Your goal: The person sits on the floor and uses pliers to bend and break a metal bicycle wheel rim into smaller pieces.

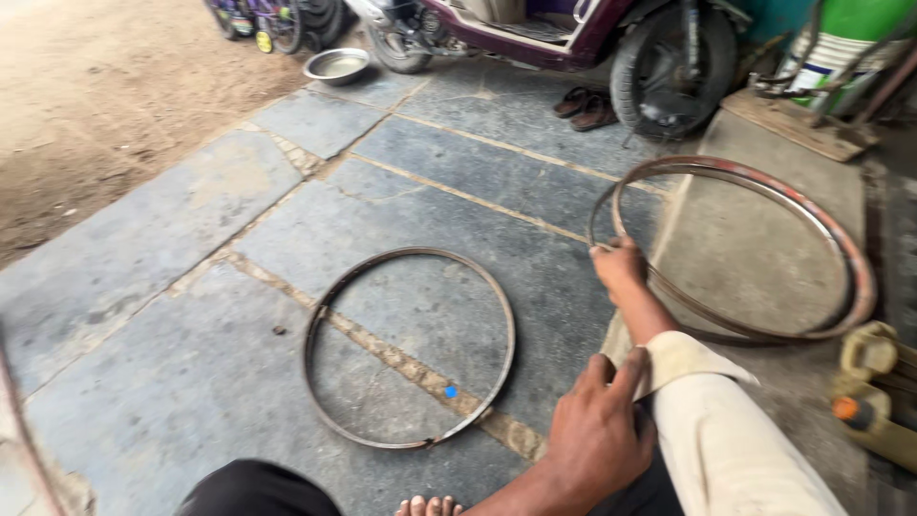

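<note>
My right hand [619,268] is stretched forward and closed on the near left edge of a rusty reddish wheel rim [841,239], which lies tilted on a raised concrete slab [755,258]. A second, darker rim seems to sit under it. My left hand [597,435] pinches the rolled cream cuff [678,358] of my right sleeve, thumb and fingers on the cloth. Another bare dark metal rim [315,334] lies flat on the stone slab floor [191,277], to the left of both hands and touched by neither.
A scooter [669,48] is parked at the back with sandals [585,105] beside its wheel. A steel bowl [336,65] sits at the floor's far edge, next to bare dirt [86,96]. A green-and-white drum [841,38] stands far right. A yellow tool [869,392] lies near right. My toes [430,505] show below.
</note>
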